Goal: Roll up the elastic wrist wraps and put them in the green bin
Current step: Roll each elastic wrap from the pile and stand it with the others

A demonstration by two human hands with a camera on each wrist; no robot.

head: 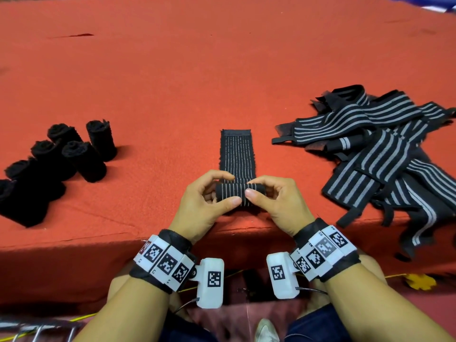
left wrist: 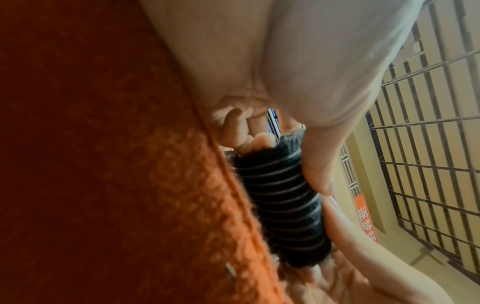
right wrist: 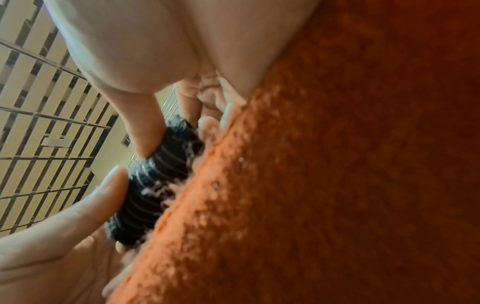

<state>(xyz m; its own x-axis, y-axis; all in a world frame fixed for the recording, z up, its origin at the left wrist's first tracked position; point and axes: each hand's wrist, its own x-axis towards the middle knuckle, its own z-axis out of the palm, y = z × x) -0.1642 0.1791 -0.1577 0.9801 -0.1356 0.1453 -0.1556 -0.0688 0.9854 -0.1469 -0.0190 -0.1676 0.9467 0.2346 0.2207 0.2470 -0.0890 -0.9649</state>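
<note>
Head view: left hand (head: pixel 204 201) and right hand (head: pixel 274 201) pinch the half-rolled black grey-striped elastic wrist wrap (head: pixel 237 169) at 6 o'clock on the red felt desk (head: pixel 172 70); finished black rolls (head: pixel 74 154) at 9, loose striped wraps (head: pixel 382 149) at 3.

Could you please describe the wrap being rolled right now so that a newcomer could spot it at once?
On the red cloth, look at the near edge, between the black rolls and the loose pile. The wrap lies alone there, half rolled, with both hands pinching its rolled end.
</note>
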